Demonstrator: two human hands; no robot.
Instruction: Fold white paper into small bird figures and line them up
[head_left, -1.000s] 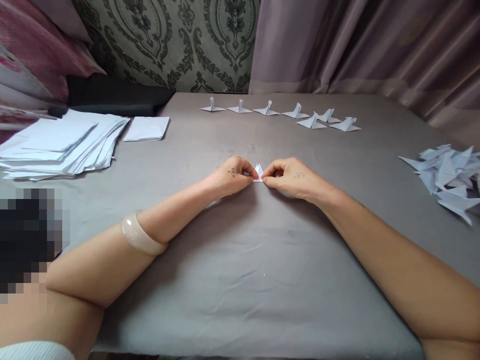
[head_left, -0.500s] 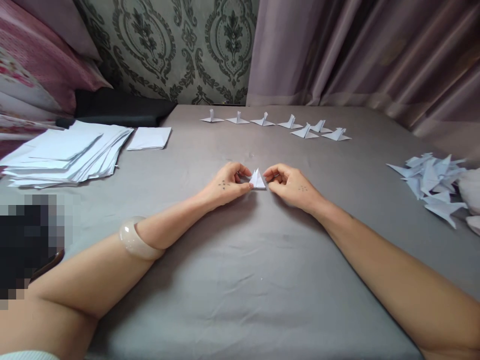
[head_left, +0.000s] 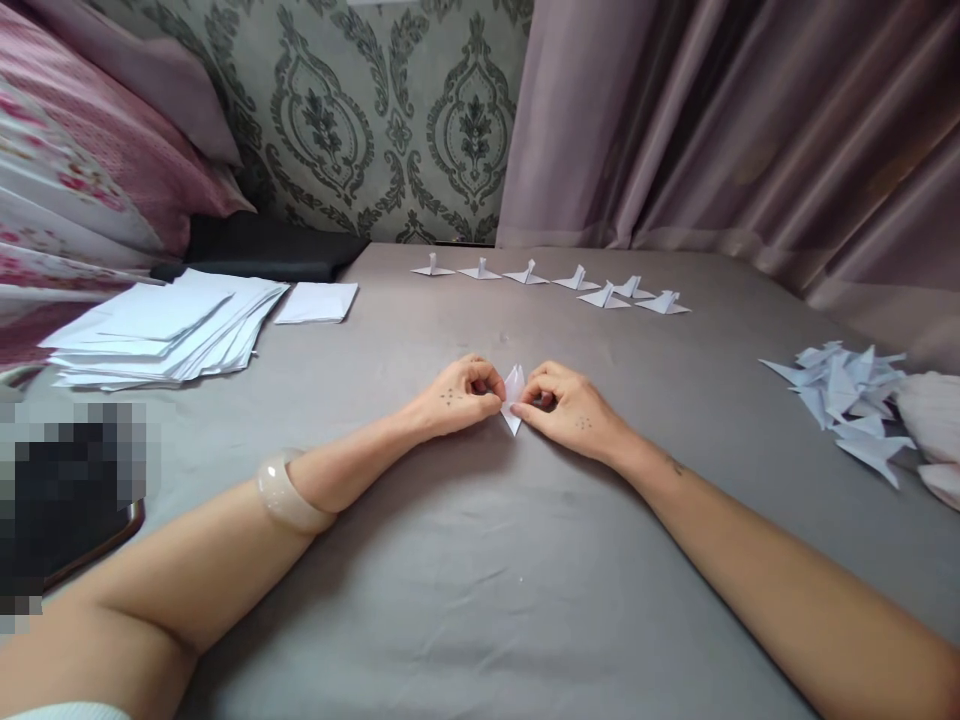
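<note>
Between my hands, a small white folded paper [head_left: 514,385] shows a diamond outline, with one point toward me and split tips at the far end. My left hand [head_left: 463,395] pinches its left edge between thumb and fingers. From the other side, my right hand [head_left: 570,408] grips the right edge, its thumb lying over the front of the paper. The fingertips behind the paper are partly hidden. Farther back on the grey cloth, several folded paper cranes [head_left: 529,274] stand in a loose row.
At the left lies a large stack of white paper [head_left: 161,330], with a smaller paper stack [head_left: 316,302] beside it. A pile of flat folded papers [head_left: 847,385] lies at the right, near a pale cloth [head_left: 930,410]. A dark pixelated object [head_left: 71,500] is beside my left arm.
The folded paper has gone from a triangle with a flat near edge to a diamond pointing toward me. My right hand has closed in onto it. The camera view has tilted upward slightly.
</note>
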